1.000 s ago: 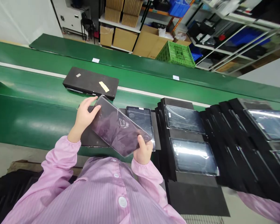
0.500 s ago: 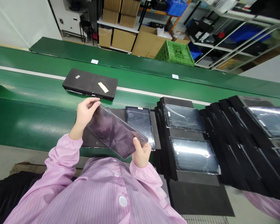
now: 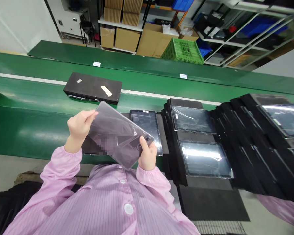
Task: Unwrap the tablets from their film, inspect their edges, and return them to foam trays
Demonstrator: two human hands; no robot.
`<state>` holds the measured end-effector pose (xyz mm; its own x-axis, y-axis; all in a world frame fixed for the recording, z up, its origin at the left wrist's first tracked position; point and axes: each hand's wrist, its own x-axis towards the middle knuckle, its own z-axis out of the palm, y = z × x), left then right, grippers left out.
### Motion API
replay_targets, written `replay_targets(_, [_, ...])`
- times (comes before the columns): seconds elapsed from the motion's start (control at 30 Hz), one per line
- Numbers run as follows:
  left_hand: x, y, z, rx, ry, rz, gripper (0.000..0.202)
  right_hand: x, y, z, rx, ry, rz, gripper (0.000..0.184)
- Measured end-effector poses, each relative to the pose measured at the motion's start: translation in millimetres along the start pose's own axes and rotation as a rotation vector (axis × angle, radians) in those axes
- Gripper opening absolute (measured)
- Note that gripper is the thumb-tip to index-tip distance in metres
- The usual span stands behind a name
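Observation:
Both my hands hold a grey translucent tablet cover (image 3: 115, 132) in front of my chest, tilted with its top end up to the left. My left hand (image 3: 78, 125) pinches its upper left corner. My right hand (image 3: 147, 156) grips its lower right corner, thumb on top near the camera hole. Under the cover lies a black foam sheet (image 3: 90, 147), and just right of it a dark tablet (image 3: 147, 127) lies face up on the green conveyor (image 3: 34, 124).
A flat black box (image 3: 91, 86) with a yellow tape strip lies on the belt behind. Fanned stacks of black foam trays (image 3: 198, 143) with wrapped tablets fill the right side. Cardboard boxes, a green crate (image 3: 182, 50) and shelves stand beyond. Another person's pink sleeve (image 3: 281, 209) shows at lower right.
I have tipped the cover up towards me, so its broad face shows more. My left hand has slid left and down along its top corner; my right hand has barely moved.

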<state>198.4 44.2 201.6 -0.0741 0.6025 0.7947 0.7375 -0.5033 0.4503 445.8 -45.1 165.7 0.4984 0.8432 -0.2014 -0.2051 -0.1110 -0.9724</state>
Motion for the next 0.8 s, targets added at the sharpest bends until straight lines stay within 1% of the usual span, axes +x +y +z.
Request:
replay_targets(0.1, [16.7, 16.8, -14.2, 0.122, -0.074, 0.114, 0.018, -2.8, 1.9, 1.6, -0.021, -0.037, -0.007, 0.037])
replay_targets(0.2, [35.1, 37.4, -26.2, 0.189, -0.165, 0.259, 0.012, -8.4, 1.5, 7.0, -0.086, -0.085, -0.055, 0.032])
replay_targets(0.23, [39.5, 42.6, -28.5, 0.201, -0.211, 0.281, 0.012, -9.8, 1.5, 8.7, -0.108, -0.101, -0.069, 0.03])
replay_targets(0.3, [44.1, 47.3, -29.4, 0.242, -0.314, 0.253, 0.017, -11.1, 3.7, 10.7, -0.13, -0.121, -0.074, 0.028])
replay_targets(0.37, [42.7, 42.3, -25.3, 0.309, -0.403, 0.14, 0.023, -10.0, 9.3, 9.6, -0.113, -0.117, -0.046, 0.03])
replay_targets(0.43, [37.5, 28.1, -18.9, 0.376, -0.442, -0.008, 0.026, -7.6, 16.6, 6.5, -0.074, -0.103, -0.007, 0.032])
replay_targets(0.47, [34.3, 18.8, -16.0, 0.402, -0.441, -0.082, 0.026, -6.2, 20.0, 5.0, -0.055, -0.096, 0.009, 0.033])
replay_targets(0.57, [24.4, -7.3, -12.7, 0.442, -0.37, -0.261, 0.029, -3.1, 24.9, 3.3, -0.014, -0.081, 0.034, 0.035])
replay_targets(0.63, [15.9, -14.9, -14.7, 0.436, -0.283, -0.345, 0.04, -2.8, 22.5, 5.8, -0.013, -0.055, 0.02, 0.035])
replay_targets(0.7, [2.7, -11.1, -16.0, 0.341, -0.195, -0.442, 0.046, -5.5, 16.2, 10.4, -0.047, -0.008, -0.039, 0.033])
replay_targets(0.73, [-6.0, -5.5, -15.5, 0.23, -0.177, -0.52, 0.048, -8.4, 12.3, 13.0, -0.078, 0.019, -0.096, 0.03])
replay_targets(0.77, [-15.6, 1.5, -14.1, 0.064, -0.2, -0.625, 0.05, -12.3, 8.5, 15.6, -0.116, 0.04, -0.175, 0.026])
replay_targets(0.8, [-25.8, 9.0, -12.2, -0.157, -0.273, -0.759, 0.053, -17.2, 5.3, 18.0, -0.161, 0.044, -0.278, 0.022])
